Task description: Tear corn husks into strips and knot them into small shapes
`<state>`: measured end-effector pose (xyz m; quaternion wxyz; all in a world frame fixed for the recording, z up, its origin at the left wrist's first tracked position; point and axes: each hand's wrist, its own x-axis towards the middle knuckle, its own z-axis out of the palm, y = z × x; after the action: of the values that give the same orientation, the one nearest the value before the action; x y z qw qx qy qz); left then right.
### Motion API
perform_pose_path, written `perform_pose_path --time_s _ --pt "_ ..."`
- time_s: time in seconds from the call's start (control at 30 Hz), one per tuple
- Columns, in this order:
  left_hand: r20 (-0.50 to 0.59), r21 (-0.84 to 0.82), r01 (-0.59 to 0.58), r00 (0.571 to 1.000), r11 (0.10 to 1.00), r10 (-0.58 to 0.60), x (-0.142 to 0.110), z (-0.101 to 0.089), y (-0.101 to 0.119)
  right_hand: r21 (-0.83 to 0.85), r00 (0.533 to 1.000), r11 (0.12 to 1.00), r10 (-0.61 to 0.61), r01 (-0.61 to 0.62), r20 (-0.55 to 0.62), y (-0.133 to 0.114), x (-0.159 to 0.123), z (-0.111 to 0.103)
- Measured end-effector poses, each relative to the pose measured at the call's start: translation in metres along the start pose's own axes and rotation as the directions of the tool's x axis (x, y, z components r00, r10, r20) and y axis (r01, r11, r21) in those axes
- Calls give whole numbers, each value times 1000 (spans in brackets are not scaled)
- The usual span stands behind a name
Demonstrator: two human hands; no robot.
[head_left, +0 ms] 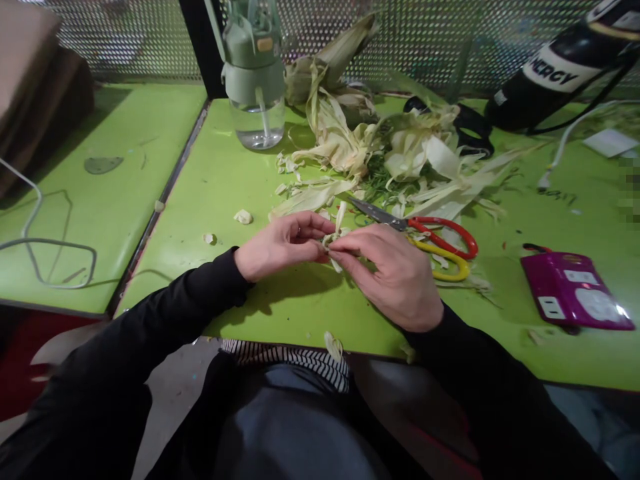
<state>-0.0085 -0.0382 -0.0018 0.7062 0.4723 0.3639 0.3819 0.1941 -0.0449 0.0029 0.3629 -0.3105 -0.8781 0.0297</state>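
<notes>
Above the green table, my left hand (pixel 290 245) and my right hand (pixel 393 277) meet with pinched fingertips. Between them is a small pale corn husk piece (pixel 340 219), its strip pointing up and bits showing below; its full shape is hidden by my fingers. Just beyond my right hand lie scissors (pixel 443 230) with one red and one yellow handle, blades pointing left. Behind both hands spreads a heap of dried corn husks (pixel 345 137), with green shreds (pixel 383 173) among them. A small husk scrap (pixel 243 217) rests left of my left hand.
A pale green water bottle (pixel 255 87) stands at the back, before a perforated metal screen (pixel 145 40). A black bottle (pixel 550 80) leans at the right. Nearer are a purple power socket (pixel 577 290) and a white cable (pixel 567 137). A seam (pixel 165 187) divides the tables.
</notes>
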Motion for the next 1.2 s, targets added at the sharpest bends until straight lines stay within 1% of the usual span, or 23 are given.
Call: perform_pose_path --time_s 0.07,0.23,0.37,0.43,0.53,0.7,0.97,1.07,1.2 --pt "6 -14 8 1000 1000 -8 -1 0 0 -3 999 1000 9 -9 -36 0 0 0" --pt "26 -61 47 999 997 -45 -2 1 0 -7 998 1000 23 -23 -67 -1 0 -1" --pt "40 -93 37 999 995 -33 -4 6 2 -43 994 999 23 -28 -108 -1 0 -1" --pt "33 -124 33 999 992 -29 -5 8 2 -55 992 998 3 -10 -125 0 0 -1" --pt "15 -181 43 999 983 -41 -6 9 0 -69 988 996 -57 48 -140 2 0 -1" --pt "-33 -217 78 996 973 -87 -5 8 -4 -186 979 970 -178 158 -98 4 1 -3" --pt "-48 -239 144 986 960 -160 -6 16 -5 -303 968 925 -250 231 -24 8 1 -6" --pt "-48 -267 158 983 951 -177 -7 16 -6 -351 962 903 -273 249 -19 9 1 -7" --pt "-22 -334 201 975 921 -221 -7 13 -7 -332 952 899 -306 287 -4 11 2 -7"
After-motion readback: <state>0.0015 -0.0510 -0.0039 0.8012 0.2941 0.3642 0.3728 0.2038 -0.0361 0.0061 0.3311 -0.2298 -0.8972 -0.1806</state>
